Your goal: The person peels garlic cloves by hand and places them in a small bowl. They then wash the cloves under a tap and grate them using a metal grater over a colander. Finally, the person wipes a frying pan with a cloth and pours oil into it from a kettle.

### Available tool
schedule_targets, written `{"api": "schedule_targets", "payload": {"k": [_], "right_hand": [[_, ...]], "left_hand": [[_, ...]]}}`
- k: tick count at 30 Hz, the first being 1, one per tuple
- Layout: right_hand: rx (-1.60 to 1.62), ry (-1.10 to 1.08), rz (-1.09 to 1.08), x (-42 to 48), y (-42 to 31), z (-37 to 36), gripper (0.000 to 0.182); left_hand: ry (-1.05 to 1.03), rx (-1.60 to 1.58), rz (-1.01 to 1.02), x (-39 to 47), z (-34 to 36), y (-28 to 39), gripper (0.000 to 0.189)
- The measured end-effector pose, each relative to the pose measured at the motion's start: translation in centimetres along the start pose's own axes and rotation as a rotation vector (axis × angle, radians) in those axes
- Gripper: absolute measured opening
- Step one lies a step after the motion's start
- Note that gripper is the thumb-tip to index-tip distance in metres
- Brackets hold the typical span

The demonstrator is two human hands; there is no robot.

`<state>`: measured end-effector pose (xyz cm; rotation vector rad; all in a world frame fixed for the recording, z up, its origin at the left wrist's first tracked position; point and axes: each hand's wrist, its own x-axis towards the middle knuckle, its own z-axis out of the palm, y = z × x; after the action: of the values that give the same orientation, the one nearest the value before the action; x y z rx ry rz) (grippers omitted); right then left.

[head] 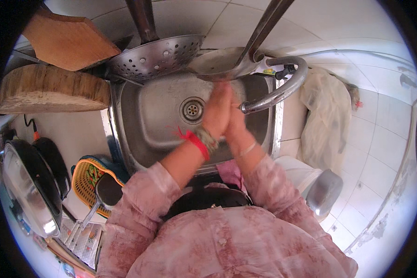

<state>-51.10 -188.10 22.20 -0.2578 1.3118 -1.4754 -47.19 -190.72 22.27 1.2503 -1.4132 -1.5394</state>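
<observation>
My left hand (218, 111), with a red thread and a woven band at the wrist, is pressed against my right hand (235, 120), which has a thin bangle. Both are over the stainless steel sink (156, 104), just right of its drain (192, 110). Motion blurs the fingers, and whatever lies between the palms is hidden. The curved metal faucet (281, 93) ends right beside my right hand; flowing water cannot be made out. Beyond my fingertips hangs a metal ladle or wok spatula (215, 64).
A perforated skimmer (156, 57) and a wooden board (69, 38) hang behind the sink. On the left are a thick wooden chopping block (55, 90), a lidded pan (31, 187) and a yellow basket (80, 187) with vegetables. A plastic bag (325, 118) lies right.
</observation>
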Motion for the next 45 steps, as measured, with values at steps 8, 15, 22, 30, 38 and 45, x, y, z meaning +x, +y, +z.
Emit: {"api": "schedule_targets", "payload": {"k": [8, 15, 22, 30, 38, 45], "right_hand": [[-0.476, 0.036, -0.143, -1.5, -2.0, 2.5, 0.048], [-0.307, 0.031, -0.152, -1.5, -0.1, 2.8, 0.051], [-0.349, 0.017, -0.109, 0.9, -0.1, -0.1, 0.052], [-1.296, 0.149, -0.801, 5.5, 1.2, -5.7, 0.044], [-0.415, 0.021, -0.186, 2.1, -0.9, -0.7, 0.036], [-0.482, 0.160, -0.309, 0.2, -1.2, -0.8, 0.035]], "left_hand": [[-0.022, -0.463, -0.472, 0.2, -2.3, 1.9, 0.051], [-0.123, -0.042, -0.249, 0.6, -3.2, 0.3, 0.052], [-0.018, -0.038, 0.049, -0.5, -1.4, -2.5, 0.039], [0.010, -1.072, -0.436, -2.1, 0.6, 0.5, 0.029], [0.052, -0.896, -0.409, 0.2, 0.1, -0.9, 0.022], [-0.186, -0.494, -0.218, 1.5, -0.4, -3.1, 0.019]]}}
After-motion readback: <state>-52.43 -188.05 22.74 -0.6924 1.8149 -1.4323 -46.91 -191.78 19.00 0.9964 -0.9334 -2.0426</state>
